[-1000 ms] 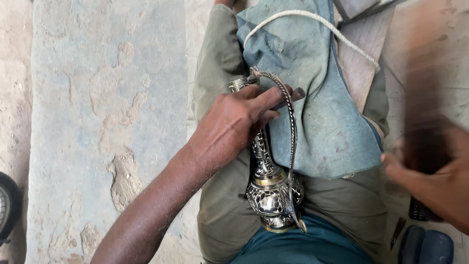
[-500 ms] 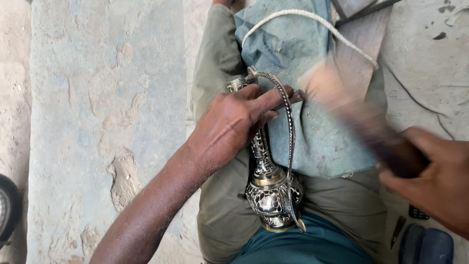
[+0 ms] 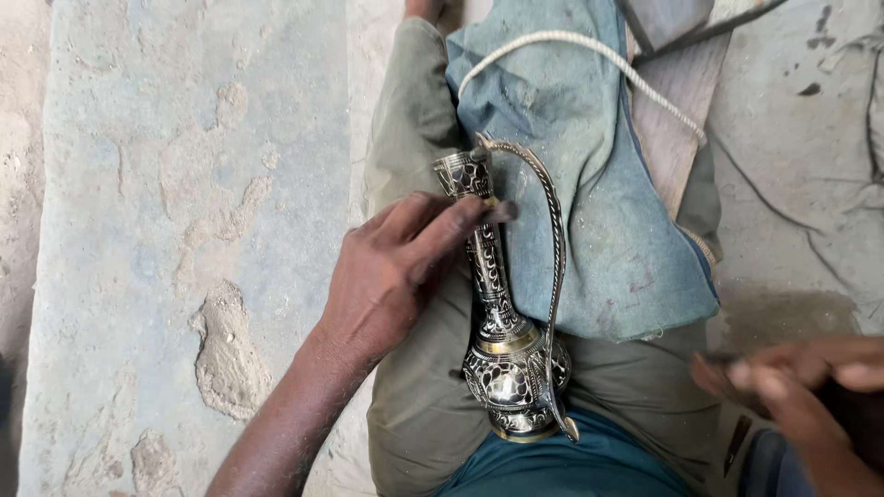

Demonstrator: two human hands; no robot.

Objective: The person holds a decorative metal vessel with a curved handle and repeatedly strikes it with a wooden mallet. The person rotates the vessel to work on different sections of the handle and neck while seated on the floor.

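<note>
Two hands show, well apart. The left hand (image 3: 396, 271) sits at the centre of the frame, its arm coming up from the lower left, and its fingers (image 3: 451, 225) are pressed flat across the slim neck of an engraved metal ewer (image 3: 502, 340), pinning it against the person's leg rather than wrapping fully round it. The right hand (image 3: 801, 391) is at the lower right edge, blurred, fingers curled shut round something dark; what it grips I cannot tell.

That ewer lies on its side along the thigh, in the middle of the frame. Its long axis runs nearly straight up and down the picture: the mouth points to the upper middle, the round patterned belly and brass-coloured foot lie toward the lower middle, close to the person's teal shirt (image 3: 571, 469). A long thin curved handle (image 3: 555, 276) runs along the ewer's right side, from the mouth down to the foot, standing off from the neck with a gap between them. So the left hand is on the vessel, touching its neck from the left, while the right hand is off to the right and below, clear of the ewer's belly, with the handle facing it.

Under the upper half of the ewer a blue-grey cloth (image 3: 589, 184) is draped over the olive trousers (image 3: 414, 405). A pale rope (image 3: 589, 51) loops across the cloth's top. Rough concrete floor (image 3: 166, 230) fills the left of the frame. Nothing can be seen inside the ewer; its mouth faces away.
</note>
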